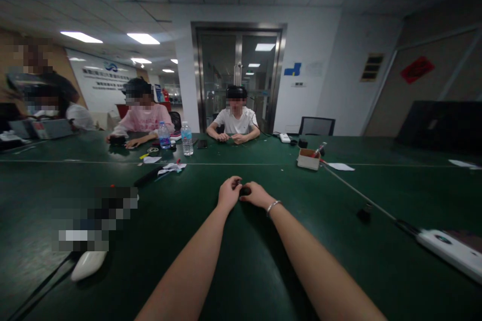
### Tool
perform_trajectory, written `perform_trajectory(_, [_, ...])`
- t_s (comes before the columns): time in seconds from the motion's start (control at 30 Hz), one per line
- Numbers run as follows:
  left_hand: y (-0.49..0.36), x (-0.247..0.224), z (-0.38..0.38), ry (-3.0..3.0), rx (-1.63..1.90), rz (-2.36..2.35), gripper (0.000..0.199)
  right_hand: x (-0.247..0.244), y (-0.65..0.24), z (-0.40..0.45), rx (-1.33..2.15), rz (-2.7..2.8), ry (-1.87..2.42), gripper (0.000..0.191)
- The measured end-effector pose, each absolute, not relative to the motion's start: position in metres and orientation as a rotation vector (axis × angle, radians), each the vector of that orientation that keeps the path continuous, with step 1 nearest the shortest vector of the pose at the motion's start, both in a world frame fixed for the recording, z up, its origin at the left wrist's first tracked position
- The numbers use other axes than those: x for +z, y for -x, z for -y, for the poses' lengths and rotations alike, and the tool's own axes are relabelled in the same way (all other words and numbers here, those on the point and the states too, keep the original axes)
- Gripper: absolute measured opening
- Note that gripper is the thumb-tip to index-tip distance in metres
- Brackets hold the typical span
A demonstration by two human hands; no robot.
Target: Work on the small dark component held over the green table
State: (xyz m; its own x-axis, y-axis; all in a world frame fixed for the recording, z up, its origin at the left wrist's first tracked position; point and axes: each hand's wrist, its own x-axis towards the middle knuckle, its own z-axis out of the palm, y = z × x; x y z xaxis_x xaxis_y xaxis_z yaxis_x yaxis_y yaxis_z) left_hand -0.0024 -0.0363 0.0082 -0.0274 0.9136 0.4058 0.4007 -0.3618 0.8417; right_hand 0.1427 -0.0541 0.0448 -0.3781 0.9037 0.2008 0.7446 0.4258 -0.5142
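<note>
Both forearms reach out over the green tabletop (263, 271), and the hands meet near its middle. Between them is a small dark rounded object (245, 190), too small and dim to name. My right hand (259, 194), with a silver bracelet (273, 206) at the wrist, is closed around that object with thumb and fingers. My left hand (229, 195) touches or nearly touches it from the other side, its fingers curled and pinched together. Whatever lies in the left fingertips is too small to make out.
A small box (309, 159) with pens stands ahead right, near a white power strip (452, 251) and a black binder clip (364, 213). Water bottles (187, 140) stand ahead left. A white device (89, 265) lies at left. A person (235, 120) sits opposite, another (141, 120) further left.
</note>
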Motion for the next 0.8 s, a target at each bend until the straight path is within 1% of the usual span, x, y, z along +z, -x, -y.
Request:
perform_trajectory(0.1, [0.013,0.004,0.03,-1.623,1.459,-1.374,0.023,0.034,-0.123,0.047,0.448,2.166,1.437,0.024])
perform_trajectory(0.23, [0.02,-0.003,0.025,-1.457,1.549,-1.353,0.023,0.017,-0.113,0.04,0.496,1.916,1.465,0.024])
perform_trajectory(0.33, [0.02,-0.004,0.026,-1.334,1.584,-1.216,0.024,0.009,-0.112,0.038,0.636,1.784,1.336,0.024])
perform_trajectory(0.43, [0.019,-0.002,0.029,-1.252,1.574,-1.091,0.027,0.006,-0.113,0.035,0.887,1.631,1.197,0.025])
perform_trajectory(0.5, [0.019,-0.001,0.031,-1.282,1.535,-1.061,0.029,0.006,-0.115,0.032,1.024,1.511,1.128,0.022])
perform_trajectory(0.6, [0.023,0.0,0.032,-1.422,1.451,-1.12,0.03,0.004,-0.12,0.029,1.134,1.38,1.047,0.018])
perform_trajectory(0.8, [0.028,-0.005,0.026,-1.538,1.408,-1.22,0.033,0.0,-0.126,0.027,1.196,1.312,0.958,0.026])
